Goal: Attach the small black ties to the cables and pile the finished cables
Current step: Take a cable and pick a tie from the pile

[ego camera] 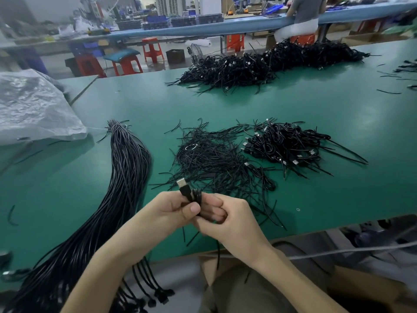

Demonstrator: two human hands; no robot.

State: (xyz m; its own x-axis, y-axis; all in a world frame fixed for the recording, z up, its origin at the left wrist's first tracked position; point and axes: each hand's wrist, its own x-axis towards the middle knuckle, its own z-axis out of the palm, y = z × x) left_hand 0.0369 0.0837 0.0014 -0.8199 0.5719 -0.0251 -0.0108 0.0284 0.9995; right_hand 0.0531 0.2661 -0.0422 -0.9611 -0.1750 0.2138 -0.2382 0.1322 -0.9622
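I see my left hand [171, 208] and right hand [228, 220] meeting over the near edge of the bench [135, 98] — both grips curled round one coiled cable [186, 190], plug upward. Loose ties [209, 159] lie mid-bench, with the finished pile [286, 145] just right of them.

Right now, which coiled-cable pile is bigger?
The far pile, along the table's back edge; the near pile, right of the loose ties, is much smaller.
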